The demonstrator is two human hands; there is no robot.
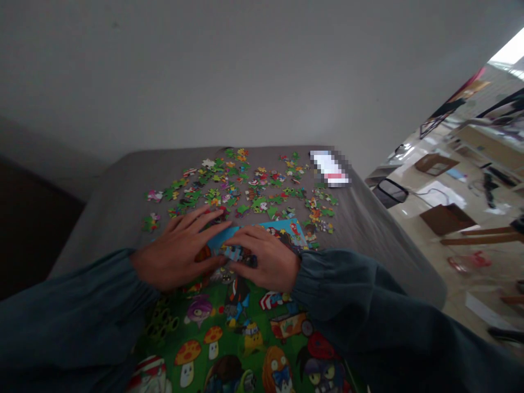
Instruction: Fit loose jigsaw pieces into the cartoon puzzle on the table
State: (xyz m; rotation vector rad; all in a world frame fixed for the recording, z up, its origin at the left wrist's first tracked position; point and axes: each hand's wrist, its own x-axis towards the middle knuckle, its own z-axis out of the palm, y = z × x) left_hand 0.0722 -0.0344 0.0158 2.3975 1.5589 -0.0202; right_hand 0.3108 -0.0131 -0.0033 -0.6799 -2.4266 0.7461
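Note:
A colourful cartoon picture sheet (245,327) lies in front of me, showing mushrooms and other characters on green, with a light blue strip along its far edge. Over its upper left part rests my left hand (180,251), open, its fingers stretched forward and the thumb pointing right. My right hand (264,255) is closed over the upper middle of the sheet. Between its thumb and fingers is a small light blue and dark jigsaw puzzle piece (233,252), close to my left thumb. My right hand hides part of that piece.
Many loose puzzle pieces (216,177) are scattered beyond the sheet on a grey cloth-covered table (110,191). A lit phone (329,168), blurred out, lies at the back right. A pale wall rises behind. Cardboard boxes (448,219) stand on the floor to the right.

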